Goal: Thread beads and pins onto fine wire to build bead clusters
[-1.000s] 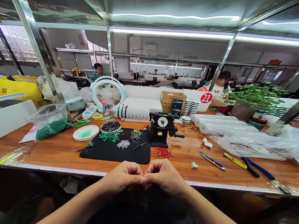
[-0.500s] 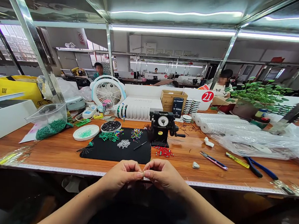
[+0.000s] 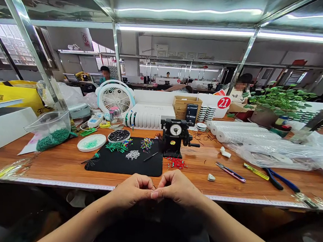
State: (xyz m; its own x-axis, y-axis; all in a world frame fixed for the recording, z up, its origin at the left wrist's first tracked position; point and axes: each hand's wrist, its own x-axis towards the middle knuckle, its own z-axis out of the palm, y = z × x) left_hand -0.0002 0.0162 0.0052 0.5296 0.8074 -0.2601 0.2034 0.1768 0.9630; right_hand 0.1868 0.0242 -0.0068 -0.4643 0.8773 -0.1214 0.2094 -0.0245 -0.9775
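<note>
My left hand (image 3: 133, 190) and my right hand (image 3: 178, 187) meet at the table's front edge, thumbs touching. Both are closed in a pinch. Between the fingertips a short bit of thin dark strand (image 3: 153, 186) shows; whether it is cord or wire I cannot tell, and most of it is hidden. Just beyond my hands lies a black mat (image 3: 124, 166) with small silvery pieces (image 3: 132, 154), green pieces (image 3: 115, 147), bright-headed pins (image 3: 147, 144) and a thin black tool (image 3: 151, 156). Red pieces (image 3: 176, 163) are heaped right of the mat.
A black hand-cranked machine with a dial (image 3: 174, 137) stands behind the mat. On the right lie thread snips (image 3: 230, 172), a yellow cutter (image 3: 256, 171) and blue-handled pliers (image 3: 281, 179). Left are a white dish (image 3: 101, 145) and a bag of green pieces (image 3: 52, 136). People sit farther back.
My right thumb has slid left and now overlaps the left thumb tip. A dark strand shows above the fingertips. The camera view has shifted slightly.
</note>
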